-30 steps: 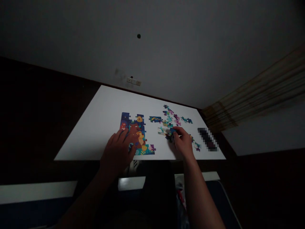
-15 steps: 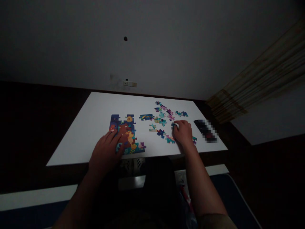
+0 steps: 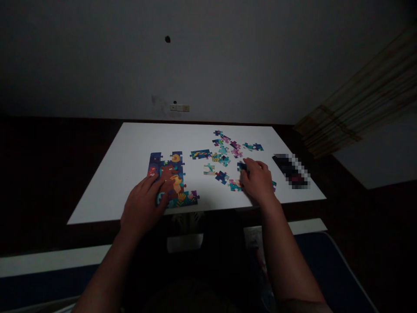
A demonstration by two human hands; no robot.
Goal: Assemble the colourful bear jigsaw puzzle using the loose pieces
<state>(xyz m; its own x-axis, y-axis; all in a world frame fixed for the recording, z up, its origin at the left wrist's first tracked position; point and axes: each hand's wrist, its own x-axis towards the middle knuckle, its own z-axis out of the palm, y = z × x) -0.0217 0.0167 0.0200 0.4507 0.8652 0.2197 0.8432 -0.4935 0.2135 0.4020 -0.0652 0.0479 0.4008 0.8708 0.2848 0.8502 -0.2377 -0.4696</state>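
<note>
My left hand (image 3: 142, 204) lies flat with fingers spread over the left side of a partly joined jigsaw puzzle (image 3: 176, 184), which shows a brown bear on dark blue. Its fingers cover part of the picture. On the right, my right hand (image 3: 259, 180) has thumb and fingers closed around a dark blue puzzle piece (image 3: 241, 166), at or just above the tabletop. Loose puzzle pieces lie close by: a dark blue one (image 3: 222, 177), a pale one (image 3: 209, 169) and a teal and pink one (image 3: 235, 185) partly beside the right hand.
Several more loose pieces (image 3: 236, 153) and a joined blue strip (image 3: 201, 154) lie farther back on the white table (image 3: 107, 174). A dark, pixelated object (image 3: 291, 171) rests near the right edge. Behind stands a wall with a socket (image 3: 179, 108); a curtain (image 3: 342, 117) hangs at right.
The view has shifted slightly. My right hand has turned a little over the dark blue piece, and the white patch by its fingers no longer shows. My left hand stays on the joined puzzle.
</note>
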